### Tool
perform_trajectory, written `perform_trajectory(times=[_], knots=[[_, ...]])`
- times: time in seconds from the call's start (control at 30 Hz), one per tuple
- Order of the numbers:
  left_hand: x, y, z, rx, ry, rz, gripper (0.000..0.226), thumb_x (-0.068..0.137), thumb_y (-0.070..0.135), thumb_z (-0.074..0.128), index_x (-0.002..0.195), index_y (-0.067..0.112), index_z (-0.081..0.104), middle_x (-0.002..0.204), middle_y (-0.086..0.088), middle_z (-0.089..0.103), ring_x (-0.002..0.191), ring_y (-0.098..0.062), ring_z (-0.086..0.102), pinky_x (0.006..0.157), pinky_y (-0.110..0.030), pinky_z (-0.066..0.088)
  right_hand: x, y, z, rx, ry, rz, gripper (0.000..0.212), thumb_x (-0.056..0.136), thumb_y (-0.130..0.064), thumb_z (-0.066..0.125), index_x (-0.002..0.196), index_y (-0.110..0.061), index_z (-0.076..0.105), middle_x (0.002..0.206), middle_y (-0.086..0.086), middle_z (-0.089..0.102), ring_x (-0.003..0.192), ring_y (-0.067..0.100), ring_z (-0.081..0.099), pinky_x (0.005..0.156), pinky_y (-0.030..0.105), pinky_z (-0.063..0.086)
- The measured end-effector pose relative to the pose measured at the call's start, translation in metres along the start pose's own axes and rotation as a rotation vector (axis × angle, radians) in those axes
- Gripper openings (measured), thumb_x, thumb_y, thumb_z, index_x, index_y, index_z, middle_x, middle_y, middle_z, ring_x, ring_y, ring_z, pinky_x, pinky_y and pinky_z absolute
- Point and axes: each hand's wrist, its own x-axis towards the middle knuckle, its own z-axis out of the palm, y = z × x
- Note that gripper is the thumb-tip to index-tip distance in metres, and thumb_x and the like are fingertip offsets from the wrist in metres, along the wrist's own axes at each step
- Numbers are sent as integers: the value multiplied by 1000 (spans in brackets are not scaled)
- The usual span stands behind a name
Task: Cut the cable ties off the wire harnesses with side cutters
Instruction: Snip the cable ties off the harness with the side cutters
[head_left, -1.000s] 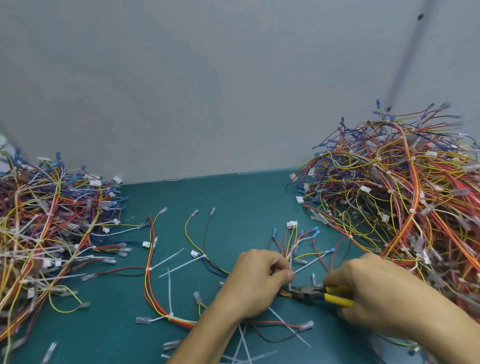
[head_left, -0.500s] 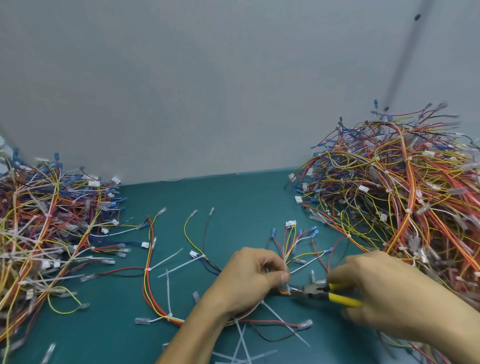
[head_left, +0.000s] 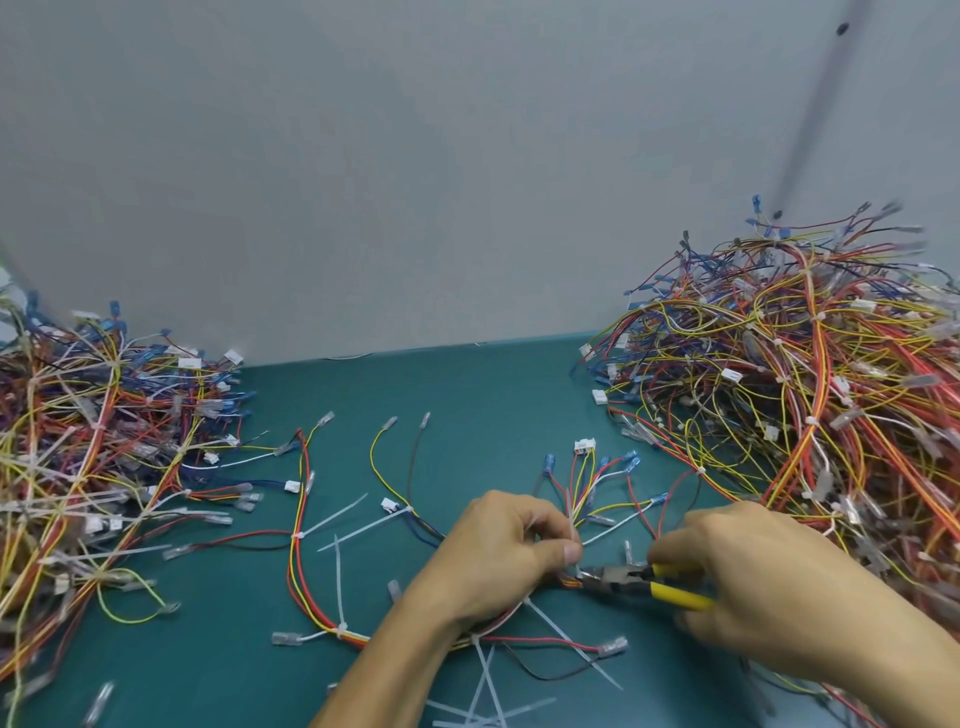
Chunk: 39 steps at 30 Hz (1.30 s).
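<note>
left fingers: thumb and forefinger (head_left: 567, 551) pinch the harness (head_left: 586, 499) at its neck, right at a white cable tie (head_left: 573, 529); the rest curl under.
left hand (head_left: 498, 558): low on the table, covers the harness middle.
right fingers (head_left: 675, 548): wrapped tight round the yellow handles of the side cutters (head_left: 623, 581).
right hand (head_left: 758, 587): low, just beside the right pile (head_left: 810, 395).
cutter nose: at the red-orange wires directly under the left thumb, touching or nearly. Jaw gap too small to tell.
harness ends: blue terminals and a white plug fan out beyond the left hand; the other end runs out under the wrist, ties still on it.
risk 1: blades look nearer the wires than the tie, so a squeeze here could nick insulation or sever a strand.
risk 2: thumb tip is just beside the nose, so a slip or twist could pinch skin.
risk 3: a loose pinch lets the bundle roll, leaving the tie half cut.
table (head_left: 467, 395): green; loose ties (head_left: 488, 691) near the front edge, left pile (head_left: 93, 441) well apart.
</note>
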Motion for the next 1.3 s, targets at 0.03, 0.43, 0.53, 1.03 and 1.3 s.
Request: perform_trajectory(times=[0.03,0.43,0.53,1.03,1.3], knots=[[0,0,0,-1,2,-3,13,83,18,68,73,26,68,74,0,73,68,-6,62,78,-28,51,0,0,0,-4,2,1,24,75,-44,53,89,-26,50,90,-6,57,91,18,55,74,34,50],[1,0,1,5,24,-26,16,83,16,69,71,26,68,69,6,70,64,-3,61,72,-20,48,4,-2,6,-69,25,-16,18,80,-42,50,90,-28,48,90,-5,55,92,21,55,70,31,47],[1,0,1,9,30,-29,15,83,16,69,71,26,68,69,5,70,64,-2,61,72,-19,48,4,-2,6,-81,22,-19,15,79,-41,49,87,-29,45,87,-6,51,93,21,55,68,30,43],[-2,4,-1,-210,77,-33,14,86,7,66,74,14,65,67,-2,60,61,-14,51,64,-26,42,7,-10,5,-51,-5,2,20,82,-42,47,72,-27,39,70,-3,37,78,26,40,61,30,32],[-9,11,-15,-671,185,-56,17,97,2,44,82,10,49,62,0,55,45,-8,31,50,-21,32,13,-15,14,47,154,-9,17,85,-44,44,83,-28,36,89,-10,50,97,18,55,69,30,42]])
